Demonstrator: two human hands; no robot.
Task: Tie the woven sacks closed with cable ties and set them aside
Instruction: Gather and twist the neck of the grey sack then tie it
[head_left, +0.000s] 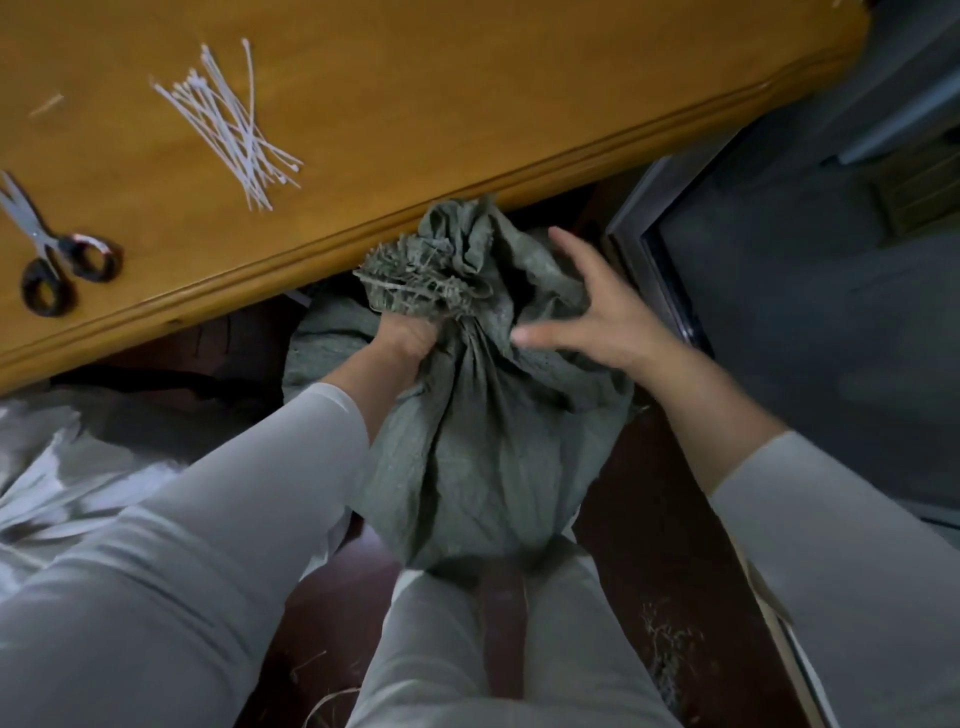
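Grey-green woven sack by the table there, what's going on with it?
A person in white sleeves is bunching it shut. The left hand grips the gathered neck of the grey-green woven sack, while the open right hand, fingers spread, is beside the bunched top. No tie shows on the neck yet. A loose pile of white plastic cable ties and black-handled metal scissors lie on the yellow-brown wooden table.

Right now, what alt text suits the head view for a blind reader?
A person's left hand grips the bunched neck of a green sack, the right hand open beside it. White cable ties and scissors lie on the wooden table beyond.
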